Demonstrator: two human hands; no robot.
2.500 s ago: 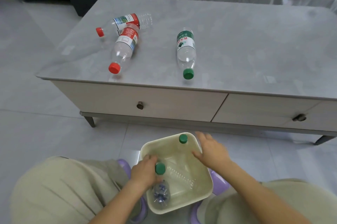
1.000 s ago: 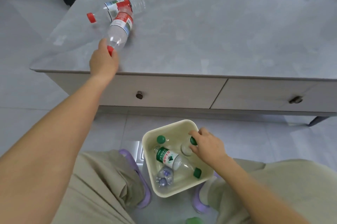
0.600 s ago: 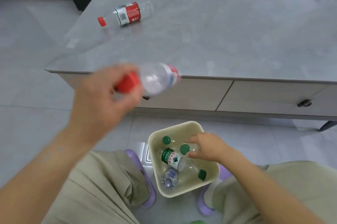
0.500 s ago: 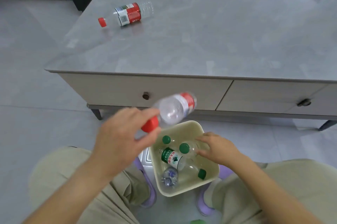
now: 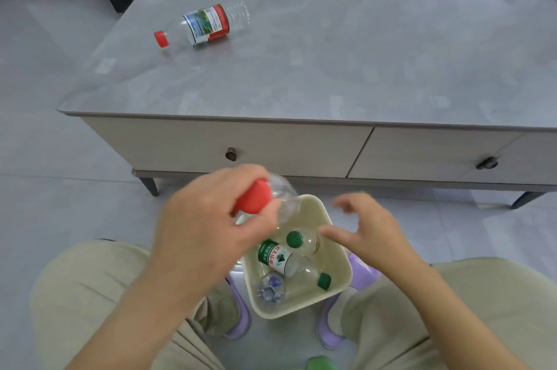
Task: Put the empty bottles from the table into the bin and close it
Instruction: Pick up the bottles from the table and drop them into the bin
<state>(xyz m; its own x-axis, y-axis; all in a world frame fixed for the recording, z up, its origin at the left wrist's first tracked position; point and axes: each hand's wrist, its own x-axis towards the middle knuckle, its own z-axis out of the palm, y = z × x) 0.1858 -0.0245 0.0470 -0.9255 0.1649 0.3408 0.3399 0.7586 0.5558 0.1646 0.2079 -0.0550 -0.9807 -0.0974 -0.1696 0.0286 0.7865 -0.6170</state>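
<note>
My left hand grips a clear red-capped bottle by its neck, holding it over the left rim of the cream bin on the floor between my feet. Several green-capped bottles lie inside the bin. Over the bin's right rim hovers my right hand, fingers spread and holding nothing. One more red-capped bottle with a red label lies on its side at the far left of the grey table.
The table has two drawers with dark knobs facing me. My knees in beige trousers flank the bin, purple slippers beside it. A green object lies on the floor near the bottom edge. A sofa stands behind the table.
My left hand took a red-capped bottle from the table and brought it down to the bin. My right hand dropped a green-capped bottle into the bin and lifted off with fingers spread.
</note>
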